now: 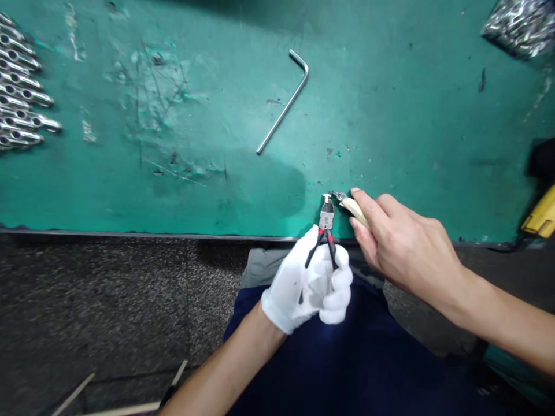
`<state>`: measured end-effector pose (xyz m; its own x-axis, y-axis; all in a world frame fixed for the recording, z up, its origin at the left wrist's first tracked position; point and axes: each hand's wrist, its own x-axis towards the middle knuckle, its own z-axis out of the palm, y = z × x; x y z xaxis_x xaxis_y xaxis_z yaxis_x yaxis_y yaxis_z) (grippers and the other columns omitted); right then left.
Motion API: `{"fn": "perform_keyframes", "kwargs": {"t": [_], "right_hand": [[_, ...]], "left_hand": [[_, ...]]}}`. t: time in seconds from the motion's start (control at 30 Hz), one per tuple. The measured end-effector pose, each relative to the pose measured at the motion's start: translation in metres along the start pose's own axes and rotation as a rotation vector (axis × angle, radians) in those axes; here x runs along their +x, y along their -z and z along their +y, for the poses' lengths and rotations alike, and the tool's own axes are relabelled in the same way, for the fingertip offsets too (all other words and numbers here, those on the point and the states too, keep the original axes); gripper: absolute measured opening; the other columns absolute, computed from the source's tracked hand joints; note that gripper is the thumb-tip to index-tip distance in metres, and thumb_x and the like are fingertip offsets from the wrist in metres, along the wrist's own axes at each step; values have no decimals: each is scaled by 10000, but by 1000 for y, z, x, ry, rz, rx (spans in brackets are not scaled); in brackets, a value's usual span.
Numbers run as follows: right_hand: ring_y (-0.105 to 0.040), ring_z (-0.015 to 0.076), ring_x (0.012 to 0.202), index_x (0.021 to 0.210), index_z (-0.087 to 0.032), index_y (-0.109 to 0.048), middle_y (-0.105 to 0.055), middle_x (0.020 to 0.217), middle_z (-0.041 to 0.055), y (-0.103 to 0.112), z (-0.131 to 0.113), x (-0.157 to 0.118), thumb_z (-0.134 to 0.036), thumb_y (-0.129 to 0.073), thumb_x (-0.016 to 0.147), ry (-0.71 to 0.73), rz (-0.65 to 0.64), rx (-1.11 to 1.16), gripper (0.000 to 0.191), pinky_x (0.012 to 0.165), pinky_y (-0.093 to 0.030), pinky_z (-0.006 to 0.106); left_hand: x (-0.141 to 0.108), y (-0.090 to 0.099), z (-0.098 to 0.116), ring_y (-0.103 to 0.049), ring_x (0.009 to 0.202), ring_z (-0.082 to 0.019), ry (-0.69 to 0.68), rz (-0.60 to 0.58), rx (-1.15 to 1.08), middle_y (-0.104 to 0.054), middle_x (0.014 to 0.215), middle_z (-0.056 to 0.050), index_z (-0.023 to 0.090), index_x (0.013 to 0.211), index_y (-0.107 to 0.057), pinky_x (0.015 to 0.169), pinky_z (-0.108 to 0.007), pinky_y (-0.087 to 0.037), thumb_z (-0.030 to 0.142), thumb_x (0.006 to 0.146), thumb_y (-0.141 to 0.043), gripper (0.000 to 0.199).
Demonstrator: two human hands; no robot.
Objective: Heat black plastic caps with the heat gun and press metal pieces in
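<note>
My left hand [310,283], in a white glove, is wrapped round the black and red handles of small pliers [326,218]. A small pale piece [326,197] sits at the tip of their jaws, near the green table's front edge. Bare, my right hand [401,245] grips a cream-handled tool [355,212] between thumb and fingers. That tool's metal tip points left and lies close to the small piece; whether they touch is too small to tell.
An L-shaped hex key [286,107] lies on the green table [217,133]. Shiny metal parts [19,86] line the far left. At the top right is a bag of metal pieces [520,26]; a yellow and black object [540,214] sits at the right edge.
</note>
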<state>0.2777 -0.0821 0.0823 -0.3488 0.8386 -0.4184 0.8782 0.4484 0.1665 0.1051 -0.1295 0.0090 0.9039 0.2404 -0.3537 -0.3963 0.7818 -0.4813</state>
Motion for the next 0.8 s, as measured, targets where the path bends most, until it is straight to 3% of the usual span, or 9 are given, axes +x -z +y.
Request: {"fn": "perform_keyframes", "kwargs": {"t": [0.23, 0.47, 0.8], "right_hand": [[-652, 204, 784, 1477, -193, -432, -624, 945, 61, -10, -2, -2, -385, -336, 1055, -63, 52, 86, 473, 537, -344, 319], [-665, 226, 801, 1501, -213, -399, -645, 1027, 59, -19, -2, -3, -390, -330, 1052, -109, 60, 209, 487, 561, -414, 324], [-691, 268, 908, 1484, -225, -432, -667, 1110, 86, -32, -4, -3, -369, -343, 1049, -165, 141, 475, 466, 747, -560, 394]], "left_hand": [[2, 23, 18, -514, 459, -128, -8, 82, 334, -578, 670, -30, 138, 889, -617, 392, -218, -341, 666, 945, -363, 588], [-1, 15, 19, -449, 449, -79, -106, 207, 580, -545, 701, -8, 140, 881, -589, 405, -205, -334, 646, 949, -401, 544], [-3, 9, 12, -461, 433, -91, -169, 290, 552, -541, 680, 2, 157, 869, -583, 377, -204, -320, 683, 922, -428, 551]]}}
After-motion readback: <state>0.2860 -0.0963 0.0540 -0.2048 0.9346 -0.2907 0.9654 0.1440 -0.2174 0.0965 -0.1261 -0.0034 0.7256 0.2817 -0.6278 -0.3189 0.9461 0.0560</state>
